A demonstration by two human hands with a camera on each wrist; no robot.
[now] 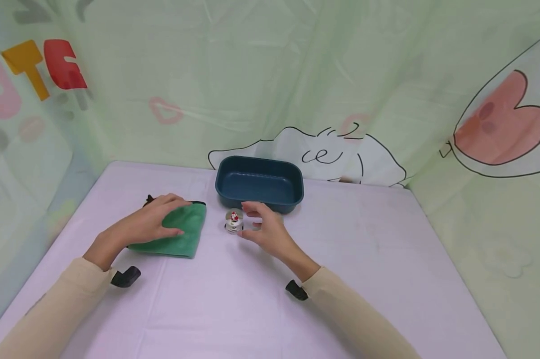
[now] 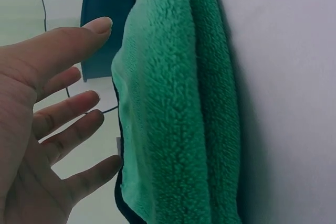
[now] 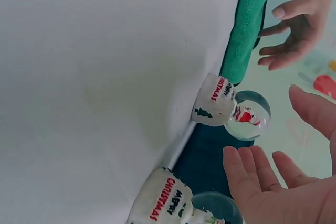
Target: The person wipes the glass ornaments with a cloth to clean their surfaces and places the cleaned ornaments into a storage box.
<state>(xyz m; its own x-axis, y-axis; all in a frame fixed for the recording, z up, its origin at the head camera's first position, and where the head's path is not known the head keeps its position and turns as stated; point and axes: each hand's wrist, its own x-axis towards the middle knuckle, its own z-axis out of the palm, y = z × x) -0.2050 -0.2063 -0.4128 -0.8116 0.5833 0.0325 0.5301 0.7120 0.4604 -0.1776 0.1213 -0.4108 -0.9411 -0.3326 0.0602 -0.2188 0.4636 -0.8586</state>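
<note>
A folded green towel with dark edging lies on the left of the table. My left hand is over it, fingers spread and thumb apart, holding nothing. In the left wrist view a fingertip comes close to the towel's dark edge; contact is unclear. A small snow globe with a red-and-white figure stands in front of the blue bin. My right hand is just right of it, fingers loosely bent, gripping nothing. The right wrist view shows a second snow globe, mostly hidden by that hand in the head view.
A pale lilac cloth covers the table. Printed curtains rise behind it and along both sides. Dark wrist-mounted pieces stick out from both sleeves, low over the cloth.
</note>
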